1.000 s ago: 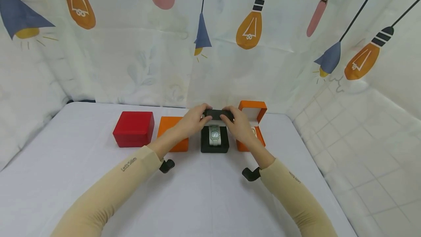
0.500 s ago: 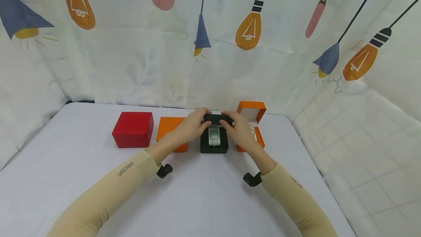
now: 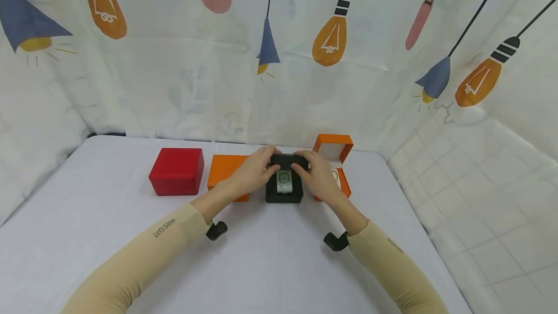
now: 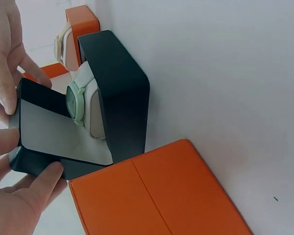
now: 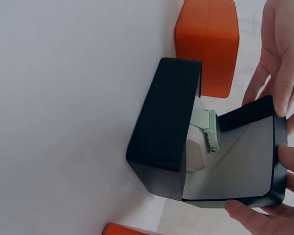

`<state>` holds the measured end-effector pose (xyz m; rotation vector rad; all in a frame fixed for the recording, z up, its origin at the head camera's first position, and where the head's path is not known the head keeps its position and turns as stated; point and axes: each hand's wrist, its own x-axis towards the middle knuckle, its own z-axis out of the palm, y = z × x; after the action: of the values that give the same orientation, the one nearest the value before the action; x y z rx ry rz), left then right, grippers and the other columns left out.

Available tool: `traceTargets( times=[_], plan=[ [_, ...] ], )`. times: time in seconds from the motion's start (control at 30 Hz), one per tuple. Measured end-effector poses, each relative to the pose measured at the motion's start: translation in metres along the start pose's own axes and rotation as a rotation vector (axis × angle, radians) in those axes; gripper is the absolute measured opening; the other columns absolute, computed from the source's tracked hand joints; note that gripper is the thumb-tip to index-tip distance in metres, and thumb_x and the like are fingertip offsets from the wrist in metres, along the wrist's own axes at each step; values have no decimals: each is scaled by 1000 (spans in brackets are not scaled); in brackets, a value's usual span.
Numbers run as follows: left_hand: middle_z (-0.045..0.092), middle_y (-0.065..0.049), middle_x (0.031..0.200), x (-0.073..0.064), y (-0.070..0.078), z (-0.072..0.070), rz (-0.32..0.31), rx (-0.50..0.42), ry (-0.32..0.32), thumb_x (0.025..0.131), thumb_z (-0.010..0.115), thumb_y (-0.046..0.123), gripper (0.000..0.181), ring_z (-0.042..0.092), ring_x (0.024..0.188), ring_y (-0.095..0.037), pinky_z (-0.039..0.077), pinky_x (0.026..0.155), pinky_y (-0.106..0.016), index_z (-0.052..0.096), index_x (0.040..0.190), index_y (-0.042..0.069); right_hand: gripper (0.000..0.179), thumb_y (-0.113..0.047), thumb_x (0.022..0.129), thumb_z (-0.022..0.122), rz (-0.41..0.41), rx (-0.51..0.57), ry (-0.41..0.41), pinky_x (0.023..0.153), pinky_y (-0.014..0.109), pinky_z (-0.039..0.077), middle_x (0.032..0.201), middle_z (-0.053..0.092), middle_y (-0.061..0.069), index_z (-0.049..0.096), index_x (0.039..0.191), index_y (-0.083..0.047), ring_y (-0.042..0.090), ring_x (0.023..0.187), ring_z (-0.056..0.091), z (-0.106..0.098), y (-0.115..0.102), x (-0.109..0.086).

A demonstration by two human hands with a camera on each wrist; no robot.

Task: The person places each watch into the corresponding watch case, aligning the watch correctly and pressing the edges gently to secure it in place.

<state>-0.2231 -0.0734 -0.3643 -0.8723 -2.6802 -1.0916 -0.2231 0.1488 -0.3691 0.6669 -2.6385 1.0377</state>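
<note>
A black watch box (image 3: 284, 198) stands on the table with its lid (image 3: 288, 160) raised at an angle. Inside, a pale green watch (image 3: 285, 181) is wrapped round a light cushion; the left wrist view shows the watch (image 4: 76, 102) from the side. My left hand (image 3: 255, 168) grips the lid's left end, thumb on the near edge and fingers behind. At the other end my right hand (image 3: 319, 173) holds the lid the same way. The lid's pale lining (image 5: 247, 161) shows in the right wrist view.
Left of the black box lies a shut orange box (image 3: 224, 168), partly behind my left forearm. A red box (image 3: 176, 171) stands further left. To the right, an orange box (image 3: 333, 140) stands with its lid up and a watch (image 3: 335, 176) inside.
Both hands have brought the black lid forward and down, so it is tilted further over the watch. The lining has gone from the head view. The other boxes have stayed put.
</note>
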Motion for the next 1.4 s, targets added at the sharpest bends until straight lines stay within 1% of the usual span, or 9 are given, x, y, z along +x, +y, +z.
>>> traceTargets(
  times=[0.17,0.37,0.57,0.67,0.87,0.97,1.07,1.2,1.4],
  plan=[
    [55,-18,136,-3,1,2,12,32,-15,104,62,14,40,60,117,-31,51,101,-43,56,141,0,35,-19,101,69,-19,-16,9,86,43,59,127,64,17,65,131,-2,30,110,64,1,0,-3],
    [52,-19,139,-7,4,2,16,54,-31,104,63,13,43,59,121,-33,50,104,-45,55,143,0,34,-20,101,70,-14,-26,-10,86,43,59,126,64,16,65,130,-3,28,111,64,2,1,-6],
    [52,-20,138,-9,3,4,26,57,-29,102,66,12,44,60,116,-32,53,99,-43,56,142,0,34,-19,99,72,-35,-25,-7,82,42,59,125,64,17,65,129,-3,28,106,63,3,3,-10],
    [53,-20,138,-10,3,5,34,54,-26,100,68,11,44,61,114,-31,54,97,-42,57,141,0,34,-18,99,72,-48,-33,-6,82,43,59,126,64,17,66,128,-3,30,108,63,4,4,-11],
    [53,-18,134,-12,2,7,29,56,-43,96,73,9,41,60,110,-30,54,95,-42,61,135,1,35,-17,95,76,-59,-40,-13,90,47,58,132,61,20,68,127,-4,36,118,60,8,5,-17],
    [53,-18,132,-14,-1,9,20,78,-72,94,76,7,40,59,111,-31,54,96,-42,64,131,2,37,-17,93,79,-47,-57,-37,98,53,52,138,56,24,68,126,-4,42,124,56,12,6,-20],
    [53,-18,132,-16,-2,10,8,92,-100,92,77,5,39,57,116,-33,53,99,-43,65,129,2,39,-18,93,80,-17,-68,-79,106,55,46,142,51,26,68,127,-4,44,130,52,16,7,-23],
    [52,-19,133,-16,-2,11,-6,94,-115,92,78,5,38,56,118,-33,52,100,-42,65,128,1,40,-18,92,80,11,-59,-102,108,54,45,143,49,25,67,127,-4,43,132,50,20,7,-25],
    [53,-18,131,-15,-3,12,-13,95,-114,92,78,7,36,56,116,-32,53,99,-42,67,126,2,41,-19,91,81,17,-66,-107,107,53,46,143,50,24,67,127,-5,42,131,52,20,8,-25]
  ],
)
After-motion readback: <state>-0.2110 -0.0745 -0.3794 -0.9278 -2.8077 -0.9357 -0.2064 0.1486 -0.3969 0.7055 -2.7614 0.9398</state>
